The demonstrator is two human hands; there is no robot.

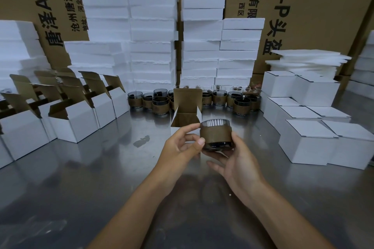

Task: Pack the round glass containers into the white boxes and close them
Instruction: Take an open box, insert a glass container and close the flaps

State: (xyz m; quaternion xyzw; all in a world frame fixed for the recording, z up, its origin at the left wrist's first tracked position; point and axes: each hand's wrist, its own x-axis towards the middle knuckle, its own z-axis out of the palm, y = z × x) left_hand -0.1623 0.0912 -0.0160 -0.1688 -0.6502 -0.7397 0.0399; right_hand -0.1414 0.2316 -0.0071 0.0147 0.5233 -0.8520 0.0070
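Note:
A round glass container (215, 134) with a brown paper band sits in my right hand (234, 160), which cups it from below and the right. My left hand (180, 147) touches its left side with index finger and thumb, and partly hides the open white box (187, 116) just behind. That box stands with its brown-lined lid flap raised. Several more banded glass containers (160, 105) stand in a row at the back of the metal table (91, 178).
Several open white boxes (74, 125) line the left side. Closed white boxes (309, 143) are stacked on the right. Tall piles of white foam blocks (151, 46) and big cardboard cartons (313, 16) wall off the back.

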